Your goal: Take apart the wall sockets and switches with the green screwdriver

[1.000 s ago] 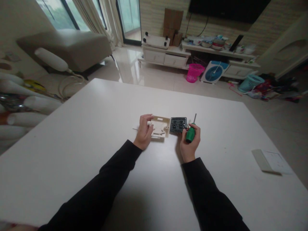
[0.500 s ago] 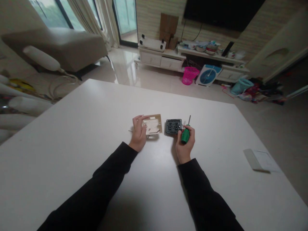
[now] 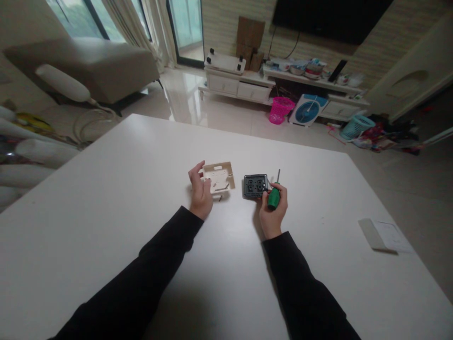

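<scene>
My left hand grips the left wall of a cream plastic socket back box, its open side up and tilted toward me. Long screws lie inside the box, and another screw is on the table just in front of it. My right hand is closed round a green-handled screwdriver, its shaft pointing away from me. The same hand's thumb and fingers also hold the right edge of a black socket panel, whose moulded back faces up. A narrow gap separates panel and box.
The white table stretches around both hands. A flat grey-and-white packet lies near its right edge. Beyond the table are a pink basket, a fan and a low TV cabinet.
My left hand has shifted the back box slightly left and away from the black panel, tipping it. The right hand, with screwdriver and panel, has stayed nearly still.
</scene>
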Tool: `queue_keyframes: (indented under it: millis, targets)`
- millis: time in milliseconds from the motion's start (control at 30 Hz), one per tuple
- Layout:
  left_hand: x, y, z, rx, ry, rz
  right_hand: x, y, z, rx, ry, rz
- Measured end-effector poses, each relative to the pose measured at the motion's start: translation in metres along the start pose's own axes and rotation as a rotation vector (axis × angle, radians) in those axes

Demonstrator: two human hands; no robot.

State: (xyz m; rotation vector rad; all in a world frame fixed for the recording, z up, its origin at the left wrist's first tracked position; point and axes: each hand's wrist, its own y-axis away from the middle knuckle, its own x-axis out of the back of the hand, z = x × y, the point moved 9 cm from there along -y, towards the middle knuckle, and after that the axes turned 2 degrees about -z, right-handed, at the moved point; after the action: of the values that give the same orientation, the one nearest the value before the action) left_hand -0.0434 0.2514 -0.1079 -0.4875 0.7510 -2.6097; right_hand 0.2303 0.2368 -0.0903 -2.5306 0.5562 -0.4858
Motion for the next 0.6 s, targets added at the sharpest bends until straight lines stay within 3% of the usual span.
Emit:
queue_keyframes:
  millis: [467,600]
  targets:
    - [-0.004,0.002,-0.006,0.086,0.129,-0.006,0.0,-0.001,-0.003,0.005,-0.002,0.01]
    - [-0.025,0.012,0.01,-0.006,0.208,-0.239,0.007,0.0,0.004,-0.059,-0.026,0.087]
